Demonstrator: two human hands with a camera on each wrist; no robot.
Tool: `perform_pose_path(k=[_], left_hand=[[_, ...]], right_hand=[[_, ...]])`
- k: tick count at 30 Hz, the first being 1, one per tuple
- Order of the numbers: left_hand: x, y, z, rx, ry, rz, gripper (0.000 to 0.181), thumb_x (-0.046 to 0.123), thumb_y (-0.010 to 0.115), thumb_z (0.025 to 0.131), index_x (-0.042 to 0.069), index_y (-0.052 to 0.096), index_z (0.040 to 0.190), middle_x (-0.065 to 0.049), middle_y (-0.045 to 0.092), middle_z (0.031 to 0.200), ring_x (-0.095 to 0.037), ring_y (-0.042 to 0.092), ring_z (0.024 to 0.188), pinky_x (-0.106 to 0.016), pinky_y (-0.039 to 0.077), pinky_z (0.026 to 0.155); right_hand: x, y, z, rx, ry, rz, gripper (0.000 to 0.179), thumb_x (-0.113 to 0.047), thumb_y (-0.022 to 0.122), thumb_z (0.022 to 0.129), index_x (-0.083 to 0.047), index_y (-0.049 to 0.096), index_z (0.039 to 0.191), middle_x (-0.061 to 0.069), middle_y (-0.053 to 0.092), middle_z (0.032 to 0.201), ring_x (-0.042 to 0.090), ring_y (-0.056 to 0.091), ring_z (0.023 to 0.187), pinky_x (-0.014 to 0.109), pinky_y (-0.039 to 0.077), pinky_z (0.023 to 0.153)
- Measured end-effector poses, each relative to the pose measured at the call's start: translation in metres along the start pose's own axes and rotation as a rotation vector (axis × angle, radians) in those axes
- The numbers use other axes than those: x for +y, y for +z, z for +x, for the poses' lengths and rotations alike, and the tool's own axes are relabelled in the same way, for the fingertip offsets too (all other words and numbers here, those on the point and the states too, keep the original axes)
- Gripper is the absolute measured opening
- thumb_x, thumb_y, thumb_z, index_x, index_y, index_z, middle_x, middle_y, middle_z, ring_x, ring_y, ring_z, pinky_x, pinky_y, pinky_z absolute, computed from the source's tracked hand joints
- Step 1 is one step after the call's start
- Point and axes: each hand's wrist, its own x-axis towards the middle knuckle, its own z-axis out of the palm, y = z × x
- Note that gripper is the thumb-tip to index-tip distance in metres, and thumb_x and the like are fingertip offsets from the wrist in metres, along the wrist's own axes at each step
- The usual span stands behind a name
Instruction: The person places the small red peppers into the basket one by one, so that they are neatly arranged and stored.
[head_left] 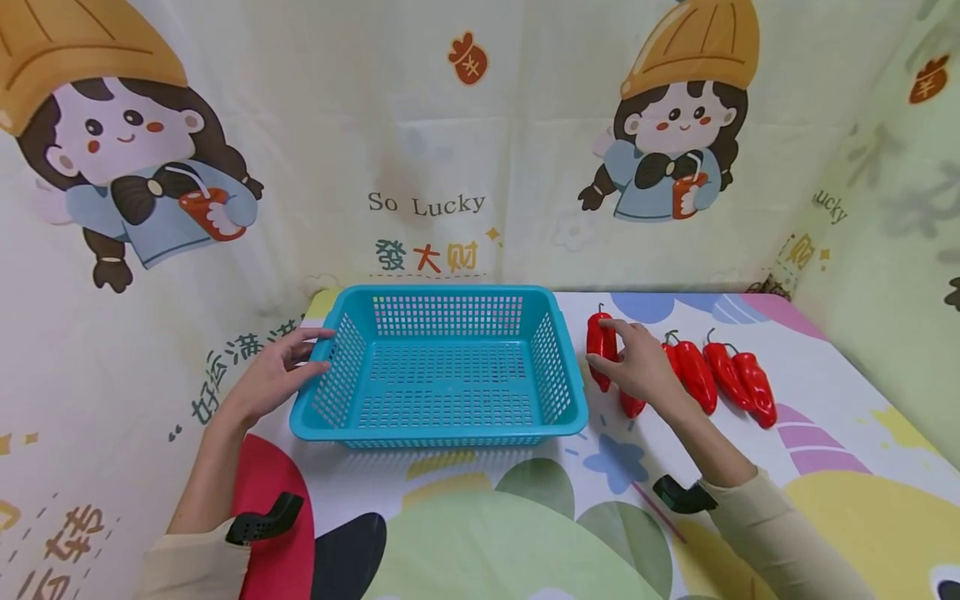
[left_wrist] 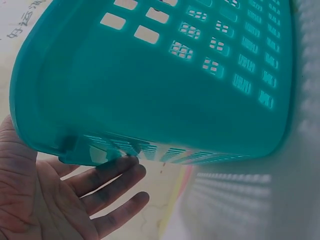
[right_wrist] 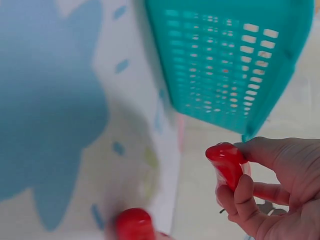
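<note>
My right hand (head_left: 637, 362) pinches a glossy red pepper (head_left: 600, 346) between thumb and fingers, just right of the basket. In the right wrist view the pepper (right_wrist: 228, 165) hangs above the table near the basket's corner. A blue-green plastic basket (head_left: 450, 438) with a lattice of holes stands in the middle and holds nothing. At its left rim is my left hand (head_left: 273, 375), its fingertips right at the edge. The left wrist view shows those fingers (left_wrist: 112, 192) loosely extended along the outside of the basket, the thumb mostly hidden.
Several more red peppers (head_left: 697, 377) lie in a row to the right, stems pointing away; one (head_left: 632, 405) is partly covered by my right hand. A printed cloth (head_left: 480, 533) covers the table, and a patterned curtain (head_left: 525, 150) hangs behind it.
</note>
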Motion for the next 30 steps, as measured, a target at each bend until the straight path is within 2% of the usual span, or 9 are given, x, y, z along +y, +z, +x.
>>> perform_pose_path(k=[15,30], left_hand=[[0.000,-0.001,0.000,-0.007,0.007,-0.004,0.064,0.018,0.068,0.097,0.002,0.040,0.153,-0.030,0.041,0.153,-0.056,0.049,0.132,-0.056,0.057,0.091],[0.002,0.000,-0.002,0.003,0.003,0.027,0.064,0.016,0.069,0.096,0.002,0.042,0.152,-0.032,0.041,0.152,-0.058,0.050,0.129,-0.058,0.057,0.088]], right_hand=[[-0.026,-0.026,0.004,0.136,-0.110,0.077,0.080,-0.021,0.084,0.084,-0.009,0.045,0.153,0.023,0.051,0.140,0.042,0.061,0.109,0.053,0.062,0.077],[-0.063,-0.029,0.005,0.185,-0.160,0.156,0.079,-0.020,0.084,0.084,-0.011,0.046,0.152,0.019,0.050,0.146,0.036,0.064,0.105,0.051,0.062,0.076]])
